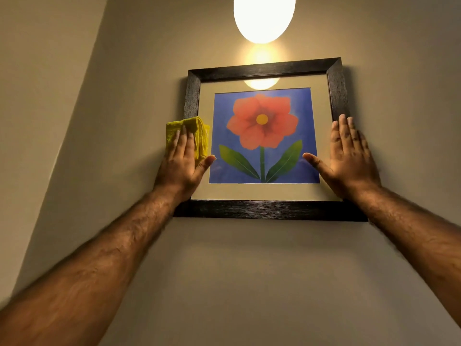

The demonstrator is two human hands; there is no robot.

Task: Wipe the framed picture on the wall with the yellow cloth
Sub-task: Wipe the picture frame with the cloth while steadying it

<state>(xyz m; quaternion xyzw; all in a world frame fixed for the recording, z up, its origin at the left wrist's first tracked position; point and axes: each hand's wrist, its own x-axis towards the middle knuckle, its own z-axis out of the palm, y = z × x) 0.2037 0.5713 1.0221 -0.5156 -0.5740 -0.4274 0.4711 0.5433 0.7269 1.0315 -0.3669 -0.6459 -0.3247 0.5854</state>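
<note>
So the left hand (pixel 180 161) is laid out flat, fingers together and stretched upward, thumb poked out to the right, pressing a folded yellow terry cloth (pixel 199 136) against the left side of the dark wood-grain framed picture (pixel 264 209). It's not gripping the cloth, just pinning it under the palm and fingers, and the cloth sticks out above the fingertips and to the right. It covers the left rail about halfway up and laps onto the beige mat.

The right hand (pixel 349 161) is also spread flat, holding nothing, with the fingers running up along the right rail and the thumb reaching in toward the blue print with its red flower. The palm sits on the lower right corner of the mat and rail.

The picture hangs on a plain beige wall (pixel 249 270), a little crooked, right side higher. A glowing oval wall lamp (pixel 264 16) sits just above the top rail and reflects in the glass. The wall is bare under the bottom rail and to both sides, and another wall (pixel 37 96) angles away to the left, well clear of the cloth.
</note>
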